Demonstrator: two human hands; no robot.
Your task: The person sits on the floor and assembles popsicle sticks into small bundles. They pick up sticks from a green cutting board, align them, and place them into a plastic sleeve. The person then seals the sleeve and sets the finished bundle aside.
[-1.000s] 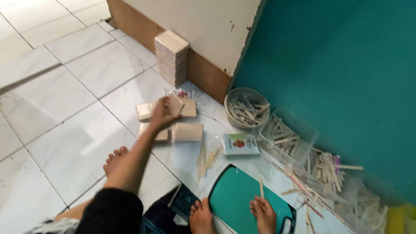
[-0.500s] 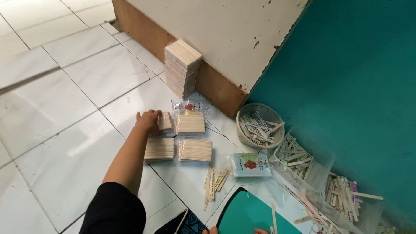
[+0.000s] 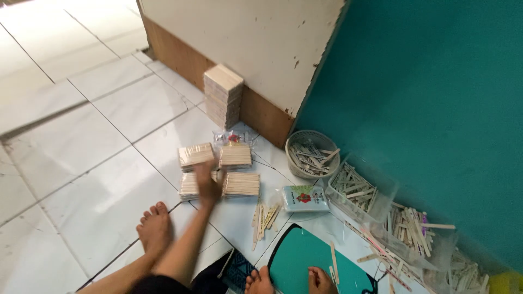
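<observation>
- While the person sits on the white tiled floor (image 3: pixel 81 179), a bare foot (image 3: pixel 155 231) rests left of the work.
- Left hand (image 3: pixel 206 184) reaches among four flat bundles of wooden sticks (image 3: pixel 235 156); it is motion-blurred, so its grip cannot be told.
- To do this step well, the notes suggest squaring each bundle's edges against its neighbour and pressing flat, judging by the tidy grid.
- Tall stack of bundles (image 3: pixel 223 95) stands behind, against the brown board.
- Loose sticks (image 3: pixel 261 218) lie near a small packet (image 3: pixel 305 198).
- Right hand (image 3: pixel 321 280) rests open on the teal mat (image 3: pixel 305 261).
- Round basket (image 3: pixel 312 154) and clear tubs (image 3: pixel 362 188) hold more sticks.
</observation>
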